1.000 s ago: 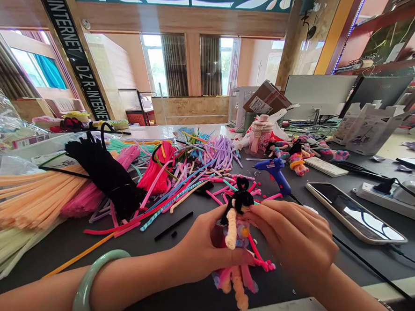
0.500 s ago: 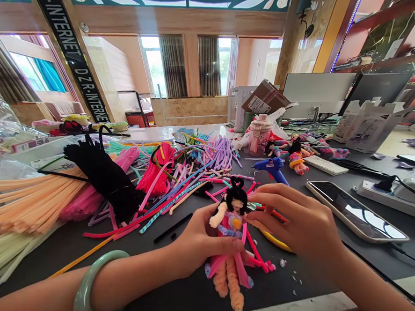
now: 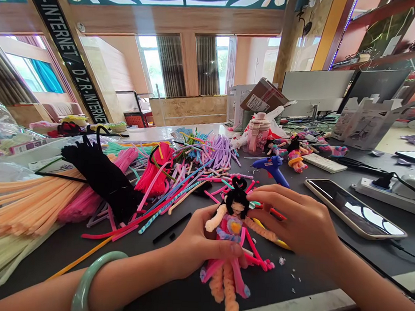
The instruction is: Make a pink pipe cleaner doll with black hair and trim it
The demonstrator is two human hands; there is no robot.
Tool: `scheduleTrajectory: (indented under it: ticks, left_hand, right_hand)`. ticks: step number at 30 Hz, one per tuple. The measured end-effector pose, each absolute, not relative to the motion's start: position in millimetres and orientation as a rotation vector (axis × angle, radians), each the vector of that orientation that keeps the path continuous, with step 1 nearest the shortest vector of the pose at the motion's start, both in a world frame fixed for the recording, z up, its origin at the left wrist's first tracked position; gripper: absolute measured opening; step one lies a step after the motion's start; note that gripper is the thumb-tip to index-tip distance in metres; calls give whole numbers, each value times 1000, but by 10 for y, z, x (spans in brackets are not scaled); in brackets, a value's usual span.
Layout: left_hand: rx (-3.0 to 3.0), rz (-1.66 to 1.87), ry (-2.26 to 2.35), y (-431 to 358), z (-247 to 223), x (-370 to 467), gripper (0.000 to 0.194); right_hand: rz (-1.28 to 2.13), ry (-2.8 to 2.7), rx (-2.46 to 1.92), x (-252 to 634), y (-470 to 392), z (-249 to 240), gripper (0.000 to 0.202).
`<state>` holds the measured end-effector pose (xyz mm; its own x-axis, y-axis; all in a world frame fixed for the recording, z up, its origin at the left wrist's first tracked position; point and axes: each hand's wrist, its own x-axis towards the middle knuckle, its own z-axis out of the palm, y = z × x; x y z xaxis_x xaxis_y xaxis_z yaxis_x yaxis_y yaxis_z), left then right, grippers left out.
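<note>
A pipe-cleaner doll [image 3: 234,227] with black hair, a pink and blue dress and peach limbs is upright, tilted slightly, above the front of the desk. My left hand [image 3: 202,239] is closed around its body, the thumb across the waist. The fingers of my right hand [image 3: 295,217] are bent against the side of the doll's black hair, pinching at the head; the fingertips are partly hidden. One peach arm of the doll stretches out below my right fingers. Pink and red pipe-cleaner pieces [image 3: 257,259] lie on the desk behind the doll.
Bundles of peach [image 3: 32,201], black [image 3: 104,179] and hot pink [image 3: 156,169] pipe cleaners cover the left side. A blue glue gun [image 3: 272,168] lies beyond my right hand. To the right are a phone [image 3: 353,209] and a power strip [image 3: 388,192]. A pink bottle [image 3: 258,133] stands behind.
My right fingers have shifted up slightly from the doll's shoulder and arm to its hair. The doll's peach arm now shows stretched outward. The doll has tipped a little; my left hand keeps its hold.
</note>
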<state>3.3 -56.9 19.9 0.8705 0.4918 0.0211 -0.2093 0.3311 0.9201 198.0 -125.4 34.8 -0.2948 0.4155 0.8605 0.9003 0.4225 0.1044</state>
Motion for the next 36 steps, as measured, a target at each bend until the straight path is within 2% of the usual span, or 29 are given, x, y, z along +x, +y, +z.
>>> scheduleTrajectory:
  ticks: [16, 25, 36]
  left_hand:
    - [1146, 424, 279, -594, 170, 25, 53]
    - [1167, 444, 286, -591, 183, 25, 51]
    - [1171, 455, 305, -606, 183, 22, 53]
  right_hand:
    - [-642, -1809, -1118, 1839, -1289, 329, 2]
    - [-577, -1656, -1183, 1712, -1320, 292, 9]
    - [-261, -1527, -1214, 1681, -1313, 245, 10]
